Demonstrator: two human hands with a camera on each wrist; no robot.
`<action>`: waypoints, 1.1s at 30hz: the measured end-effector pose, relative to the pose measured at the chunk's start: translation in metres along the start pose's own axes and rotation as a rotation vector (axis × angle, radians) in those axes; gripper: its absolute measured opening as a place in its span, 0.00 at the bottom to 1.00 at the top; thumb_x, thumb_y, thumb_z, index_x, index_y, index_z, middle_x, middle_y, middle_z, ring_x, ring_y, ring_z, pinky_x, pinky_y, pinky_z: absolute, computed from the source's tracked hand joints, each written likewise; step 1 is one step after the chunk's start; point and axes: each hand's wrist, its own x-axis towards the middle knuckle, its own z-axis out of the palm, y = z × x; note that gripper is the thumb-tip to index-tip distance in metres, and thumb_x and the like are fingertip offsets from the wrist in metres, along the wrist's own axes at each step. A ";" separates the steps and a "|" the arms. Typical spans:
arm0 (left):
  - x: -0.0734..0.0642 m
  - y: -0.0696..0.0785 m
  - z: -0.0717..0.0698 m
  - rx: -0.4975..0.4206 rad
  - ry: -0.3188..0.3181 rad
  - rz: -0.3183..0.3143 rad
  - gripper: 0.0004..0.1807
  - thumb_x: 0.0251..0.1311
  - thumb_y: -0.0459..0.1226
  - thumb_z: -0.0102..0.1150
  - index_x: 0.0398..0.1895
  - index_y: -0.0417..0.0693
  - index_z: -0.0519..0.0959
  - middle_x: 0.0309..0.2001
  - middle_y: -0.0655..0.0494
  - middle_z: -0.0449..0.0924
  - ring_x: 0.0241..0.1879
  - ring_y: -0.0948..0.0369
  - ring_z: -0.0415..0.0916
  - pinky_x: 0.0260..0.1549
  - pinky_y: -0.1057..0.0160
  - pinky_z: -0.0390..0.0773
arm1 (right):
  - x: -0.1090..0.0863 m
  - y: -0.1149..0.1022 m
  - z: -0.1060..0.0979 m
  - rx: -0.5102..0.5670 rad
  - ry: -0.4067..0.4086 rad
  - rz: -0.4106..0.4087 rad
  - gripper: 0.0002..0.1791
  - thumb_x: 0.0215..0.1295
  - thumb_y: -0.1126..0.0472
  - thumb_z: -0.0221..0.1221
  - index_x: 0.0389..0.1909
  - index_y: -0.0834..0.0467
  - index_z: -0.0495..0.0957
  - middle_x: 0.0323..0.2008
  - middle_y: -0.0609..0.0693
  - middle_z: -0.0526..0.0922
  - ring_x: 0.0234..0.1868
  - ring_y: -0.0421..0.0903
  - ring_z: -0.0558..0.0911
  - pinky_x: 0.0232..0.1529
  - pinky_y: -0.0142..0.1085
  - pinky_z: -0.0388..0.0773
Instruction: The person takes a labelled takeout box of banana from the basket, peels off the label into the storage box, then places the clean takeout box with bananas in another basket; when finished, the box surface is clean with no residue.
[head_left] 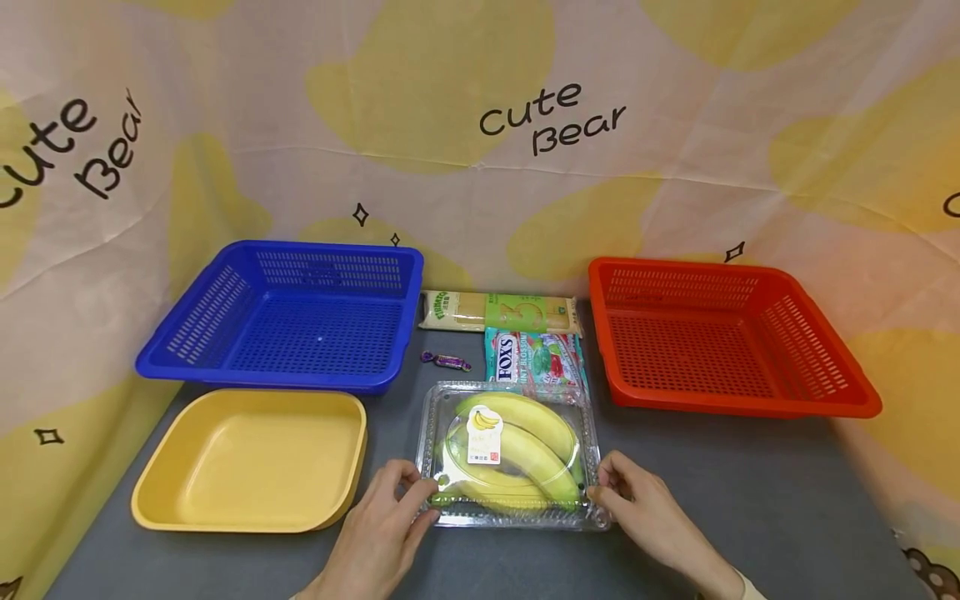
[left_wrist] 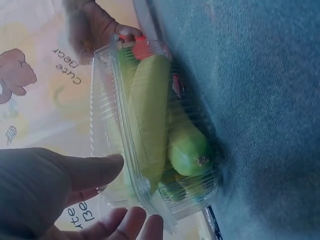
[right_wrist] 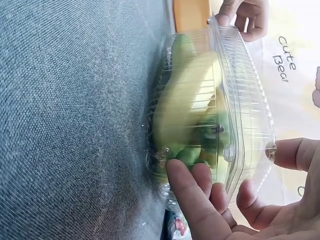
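Note:
A clear plastic clamshell box (head_left: 592,433) with several yellow-green bananas (head_left: 525,433) inside lies on the grey table, its hinged lid down. A white label (head_left: 483,446) with a banana picture sits on the lid. My left hand (head_left: 382,521) holds the near left corner, thumb and fingers on either side of the rim in the left wrist view. At the near right corner my right hand (head_left: 652,508) grips the box; in the right wrist view the thumb (right_wrist: 295,152) touches the lid while the other fingers (right_wrist: 195,200) curl against the side.
Behind the box lie a Fox's candy bag (head_left: 536,357), a purple wrapped candy (head_left: 446,361) and a pack of noodles (head_left: 498,312). On the left stand a blue basket (head_left: 322,333) and a yellow tray (head_left: 255,458). A red basket (head_left: 690,350) stands at the right.

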 end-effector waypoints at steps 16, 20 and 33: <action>0.042 -0.001 -0.031 0.033 -0.130 -0.055 0.06 0.52 0.39 0.71 0.31 0.55 0.83 0.28 0.67 0.72 0.29 0.71 0.65 0.27 0.73 0.66 | -0.001 -0.012 -0.019 -0.126 0.100 -0.070 0.14 0.69 0.46 0.57 0.30 0.51 0.74 0.25 0.46 0.75 0.25 0.39 0.74 0.26 0.31 0.67; 0.067 -0.003 -0.031 0.036 -0.147 -0.002 0.05 0.54 0.38 0.70 0.32 0.51 0.83 0.28 0.64 0.75 0.29 0.68 0.67 0.27 0.72 0.66 | -0.002 -0.022 -0.021 -0.138 0.169 -0.184 0.08 0.68 0.53 0.59 0.29 0.50 0.74 0.26 0.43 0.73 0.25 0.36 0.71 0.26 0.30 0.67; 0.123 -0.006 -0.024 -0.047 -0.367 -0.063 0.09 0.58 0.39 0.67 0.37 0.43 0.83 0.29 0.57 0.76 0.29 0.63 0.67 0.25 0.69 0.67 | 0.011 -0.064 -0.015 -0.264 0.191 -0.426 0.08 0.59 0.63 0.65 0.30 0.47 0.77 0.27 0.39 0.72 0.27 0.33 0.71 0.29 0.27 0.71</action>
